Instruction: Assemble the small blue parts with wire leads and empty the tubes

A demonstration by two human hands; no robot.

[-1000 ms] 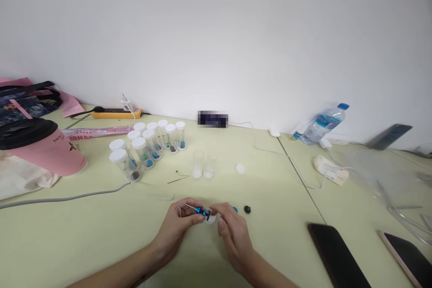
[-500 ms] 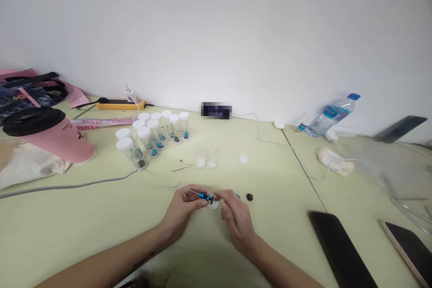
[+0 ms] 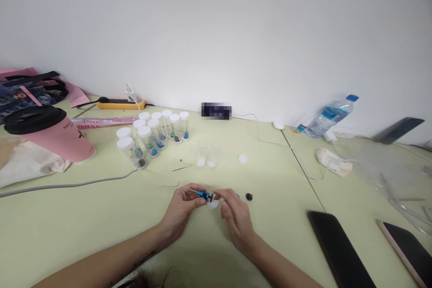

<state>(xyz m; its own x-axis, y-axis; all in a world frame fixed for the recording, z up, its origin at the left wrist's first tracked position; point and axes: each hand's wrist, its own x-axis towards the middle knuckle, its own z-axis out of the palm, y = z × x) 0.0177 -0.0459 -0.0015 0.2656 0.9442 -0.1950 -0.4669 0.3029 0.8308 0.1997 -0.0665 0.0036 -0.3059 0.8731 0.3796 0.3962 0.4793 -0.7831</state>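
Near the table's front middle, my left hand [image 3: 184,204] pinches a small blue and black metal piece [image 3: 204,195] with a thin wire or rod running back through its fingers. My right hand [image 3: 236,216] is just right of it. Its index fingertip points at the black end of the piece, and I cannot tell whether it touches. The right thumb stays apart with nothing visible between. Below both lies a white round lid [image 3: 213,204]. A bit of blue [image 3: 238,195] shows behind my right hand, beside a small black knob [image 3: 249,196].
An L-shaped hex key [image 3: 171,184] and a thin bent metal tool [image 3: 182,168] lie left of centre. Clear tubes [image 3: 201,153] and a white cap [image 3: 243,159] are farther back. Several capped tubes [image 3: 154,137], a pink cup [image 3: 64,139], phones [image 3: 337,247] and a bottle [image 3: 332,117] surround them.
Almost nothing differs. The blue and black piece has turned or shifted very slightly between the fingers, and the whole view has moved a little.
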